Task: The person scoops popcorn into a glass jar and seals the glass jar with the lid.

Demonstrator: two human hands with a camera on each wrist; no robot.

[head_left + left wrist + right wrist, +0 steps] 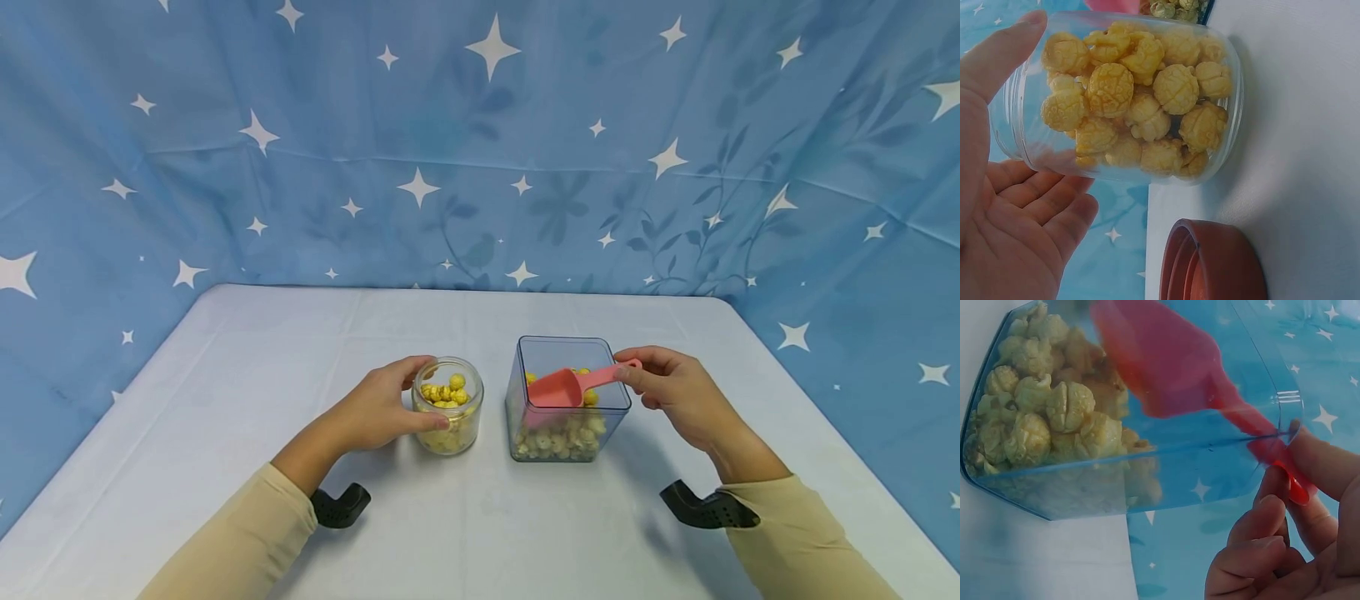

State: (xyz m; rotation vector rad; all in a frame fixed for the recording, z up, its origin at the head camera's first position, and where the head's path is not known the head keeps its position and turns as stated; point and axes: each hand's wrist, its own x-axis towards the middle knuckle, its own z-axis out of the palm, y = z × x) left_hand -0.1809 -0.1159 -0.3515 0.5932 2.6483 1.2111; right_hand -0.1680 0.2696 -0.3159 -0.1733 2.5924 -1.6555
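Note:
My left hand (386,407) curls round a clear jar (471,432), thumb on the near side and fingers behind. Inside the jar lies yellow popcorn (1175,90), filling much of it. To the right stands a square, bluish see-through container (512,417) with popcorn (1029,431) in its lower part. With thumb and fingers my right hand (678,396) pinches the handle end of a pink scoop (555,389) at the container's right rim. The scoop's bowl hangs within the container, above or against the popcorn.
A reddish-brown round piece like a lid (1229,262) rests on the table beside the jar in the left wrist view; the head view does not show it. A white cloth covers the table (300,333). Behind it hangs a blue starry curtain (337,108).

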